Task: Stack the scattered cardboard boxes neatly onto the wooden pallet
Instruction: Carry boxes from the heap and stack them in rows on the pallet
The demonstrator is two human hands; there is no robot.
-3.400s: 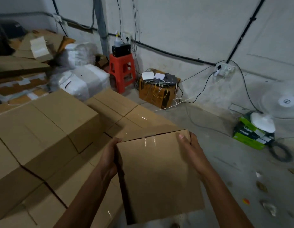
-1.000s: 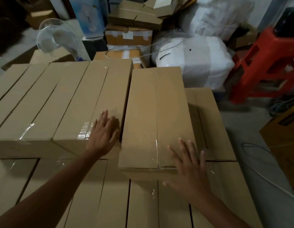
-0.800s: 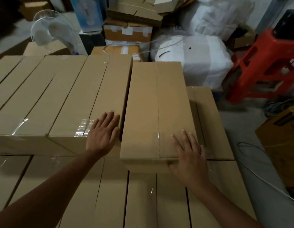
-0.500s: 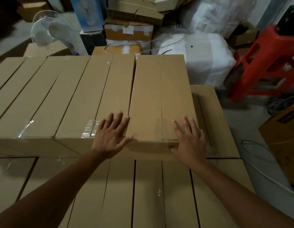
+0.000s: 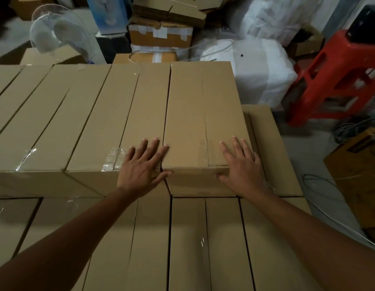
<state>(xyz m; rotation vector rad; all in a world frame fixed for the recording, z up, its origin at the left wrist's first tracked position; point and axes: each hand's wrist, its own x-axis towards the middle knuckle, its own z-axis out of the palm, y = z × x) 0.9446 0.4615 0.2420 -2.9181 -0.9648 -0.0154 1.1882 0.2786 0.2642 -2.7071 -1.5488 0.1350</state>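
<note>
- On the upper layer of the stack, at its right end, sits the box (image 5: 203,114), its long side running away from the camera and clear tape along its top seam.
- Its left side is tight against the neighbour (image 5: 119,114). Their near faces are almost level, with just a thin dark gap at the near corner.
- Left hand (image 5: 140,171) is flat, fingers straight and spread, grasping nothing. The palm is on the neighbour's near right corner, the fingertips reach across the seam, and the thumb stretches onto the box's front edge.
- Right hand (image 5: 243,171) is flat too, on the box's near right corner. The fingers are fanned out on top and the thumb lies against the front face, with nothing gripped.
- Both boxes rest on the lower layer (image 5: 188,244), more boxes in rows. It juts out toward the camera and out past the box on the right.
- More top boxes run off to the left, tape glinting on them.
- Behind the stack are a fan (image 5: 54,32), taped cartons (image 5: 159,34) and white sacks (image 5: 255,66).
- Off to the right, a red stool (image 5: 333,80) stands on the floor. Nearer is a brown carton (image 5: 358,171), with a cable (image 5: 329,215) trailing past it.
</note>
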